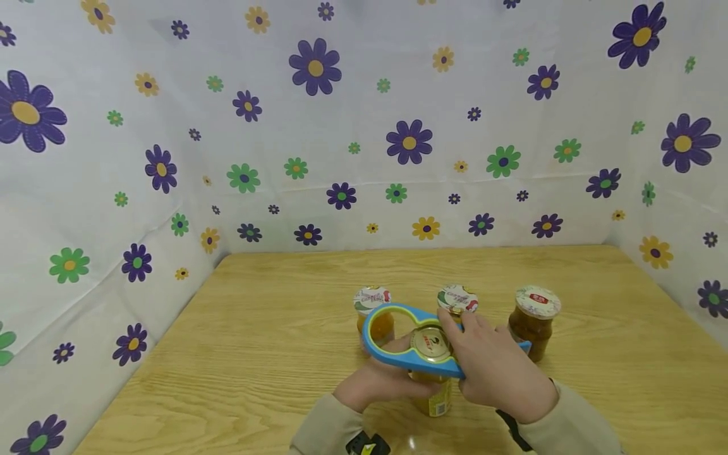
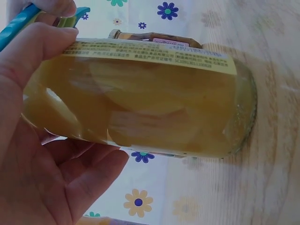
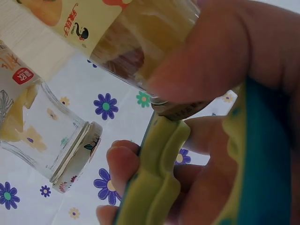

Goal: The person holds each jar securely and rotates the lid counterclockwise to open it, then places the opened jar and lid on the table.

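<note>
Cloth [image 1: 352,114]: white with purple, green and yellow flowers; it goes up at the back and on both sides like walls.
Table [image 1: 256,328]: light brown wood with wavy lines; its far edge meets the cloth.
Sleeves [image 1: 574,423]: pale tan; one on each arm, coming in from the bottom.
Right hand [image 1: 500,366]: its fingers curl round the handles of the blue opener [image 1: 398,360]; it holds on tight.
Left hand [image 1: 381,382]: it grips the side of the held jar [image 2: 150,103], under the opener.
Blue opener: blue outside, yellow-green and bumpy inside; its big hole is on the left, its smaller hole is next to the right hand; it goes round the jar's gold lid [image 1: 432,343]; a bit of handle pokes out past the right hand.
Held jar: clear glass with yellow stuff inside and a yellow label; it is between the two hands, lid up, nearer than the other jars; I cannot tell if its bottom touches the table.
Brown jar [image 1: 529,332]: stands on the right, just past the right hand; its pale top has a red patch.
Orange jar [image 1: 383,328]: stands behind the left hand; the opener hides part of it.
Back jar [image 1: 458,296]: behind the right hand; mostly only its top shows.
Gold lid: round and shiny, with a little picture; it sits in the smaller hole.
</note>
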